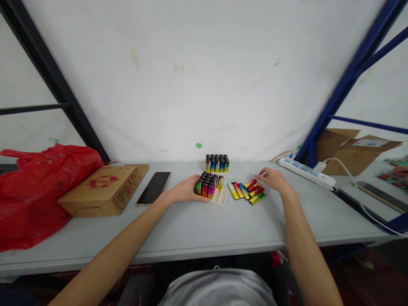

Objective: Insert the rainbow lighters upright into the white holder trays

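Upright batteries with dark tops and bright multicoloured sleeves stand packed in the left part of a white holder tray. Round hollows show in the tray's right front part. My left hand wraps round the left side of this block, thumb along the front and fingers behind. To the right, several loose batteries in yellow, red, blue and green lie on their sides in a pile. My right hand is at the pile's right edge, fingers reaching left and apart, with nothing visible in them.
Another block of upright batteries stands near the wall. On the left are a phone, a cardboard box and a red plastic bag. A power strip with a white cable lies right, beside a blue frame.
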Action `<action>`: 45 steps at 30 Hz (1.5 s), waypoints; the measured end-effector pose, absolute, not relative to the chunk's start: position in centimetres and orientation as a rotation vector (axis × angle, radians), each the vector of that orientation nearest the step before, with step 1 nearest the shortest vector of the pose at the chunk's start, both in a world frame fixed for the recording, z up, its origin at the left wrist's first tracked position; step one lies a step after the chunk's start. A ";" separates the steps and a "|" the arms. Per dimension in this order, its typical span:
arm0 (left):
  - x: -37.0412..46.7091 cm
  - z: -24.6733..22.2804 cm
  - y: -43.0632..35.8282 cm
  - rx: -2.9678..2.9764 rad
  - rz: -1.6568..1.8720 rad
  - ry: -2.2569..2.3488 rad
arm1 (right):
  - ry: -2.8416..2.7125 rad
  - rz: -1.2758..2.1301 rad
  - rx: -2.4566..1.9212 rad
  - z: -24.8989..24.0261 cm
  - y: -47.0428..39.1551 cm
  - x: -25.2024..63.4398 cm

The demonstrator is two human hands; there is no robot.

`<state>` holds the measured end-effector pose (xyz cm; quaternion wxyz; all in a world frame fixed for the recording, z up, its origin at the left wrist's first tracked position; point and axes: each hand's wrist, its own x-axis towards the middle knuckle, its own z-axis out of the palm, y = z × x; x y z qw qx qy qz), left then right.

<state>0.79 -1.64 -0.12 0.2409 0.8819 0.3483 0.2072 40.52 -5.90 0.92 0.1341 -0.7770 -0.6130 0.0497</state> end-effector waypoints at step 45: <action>0.8 -0.1 -1.5 2.398 0.563 0.890 | -1.582 0.430 -1.352 -1.2 -5.7 27.3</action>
